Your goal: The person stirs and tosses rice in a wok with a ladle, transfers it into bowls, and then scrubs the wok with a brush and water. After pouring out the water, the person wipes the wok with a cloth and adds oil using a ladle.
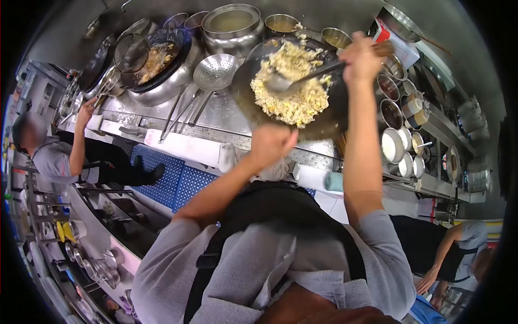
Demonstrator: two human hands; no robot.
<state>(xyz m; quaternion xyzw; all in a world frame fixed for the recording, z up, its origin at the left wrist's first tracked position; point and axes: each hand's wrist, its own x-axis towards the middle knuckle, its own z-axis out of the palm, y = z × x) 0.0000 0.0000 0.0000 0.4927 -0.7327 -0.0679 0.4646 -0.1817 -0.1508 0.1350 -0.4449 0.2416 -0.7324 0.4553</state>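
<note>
My right hand is closed round the wooden end of a ladle, raised above the far right side of a wok. The ladle's bowl rests in fried rice with yellowish, egg-like pieces, spread over the tilted wok. My left hand, in a fist, grips the wok at its near edge; a pale cloth shows just below it. The exact hold is partly hidden by the fingers.
A perforated skimmer lies left of the wok. Behind stands a large steel pot. Another wok with food is farther left, near a co-worker. Seasoning containers line the right; another person stands there.
</note>
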